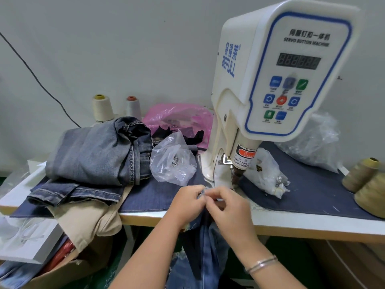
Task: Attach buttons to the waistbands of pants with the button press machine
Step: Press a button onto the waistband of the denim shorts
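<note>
My left hand (188, 202) and right hand (230, 207) pinch the jeans waistband (201, 194) together at the surface (291, 221) edge; the press head (236, 177) stands just beyond, slightly right, nearer my right hand.

machine (277, 80): cream-white body, blue outline round the panel, blue lettering on its side, black display, blue, green and one orange-red button
warning band (246, 153) under the machine head: red over white, black print
cloth (312, 190) under the machine: dark navy
counter (291, 221): white top, tan edge
folded jeans (98, 153) left of the machine: faded grey-blue, pale stitching
trousers (87, 217) beneath the jeans: beige
bag (179, 117) behind, left of the machine: pink
button bag (173, 161): clear, silvery bits inside
thread cones (366, 184) right of the machine: olive-tan
held jeans (205, 243): blue
bracelet (261, 263): silver
</note>
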A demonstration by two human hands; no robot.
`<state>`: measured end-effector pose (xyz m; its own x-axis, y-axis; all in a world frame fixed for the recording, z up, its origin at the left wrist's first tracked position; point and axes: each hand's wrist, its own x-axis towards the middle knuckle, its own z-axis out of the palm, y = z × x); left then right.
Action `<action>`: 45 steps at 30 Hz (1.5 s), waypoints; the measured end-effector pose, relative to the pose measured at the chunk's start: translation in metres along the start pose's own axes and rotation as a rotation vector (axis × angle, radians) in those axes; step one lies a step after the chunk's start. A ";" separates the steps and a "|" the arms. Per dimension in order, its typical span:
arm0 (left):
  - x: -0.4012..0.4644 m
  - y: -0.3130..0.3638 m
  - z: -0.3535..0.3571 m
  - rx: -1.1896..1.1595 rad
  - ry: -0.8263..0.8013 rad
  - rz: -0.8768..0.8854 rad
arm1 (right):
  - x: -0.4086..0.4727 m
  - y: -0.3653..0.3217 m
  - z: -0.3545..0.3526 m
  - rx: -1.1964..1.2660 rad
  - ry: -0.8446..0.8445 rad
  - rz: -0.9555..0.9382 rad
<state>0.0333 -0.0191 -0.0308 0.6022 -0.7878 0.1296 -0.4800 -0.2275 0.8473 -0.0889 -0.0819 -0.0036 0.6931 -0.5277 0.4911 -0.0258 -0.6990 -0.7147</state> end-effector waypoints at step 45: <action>-0.017 0.050 -0.036 -0.442 -0.501 -0.084 | 0.023 0.009 -0.083 0.805 -0.487 0.562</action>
<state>0.0222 0.0034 0.0277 0.2061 -0.9723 -0.1101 -0.0741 -0.1277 0.9890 -0.1332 -0.1401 0.0426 0.9446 -0.3016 -0.1296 -0.0718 0.1955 -0.9781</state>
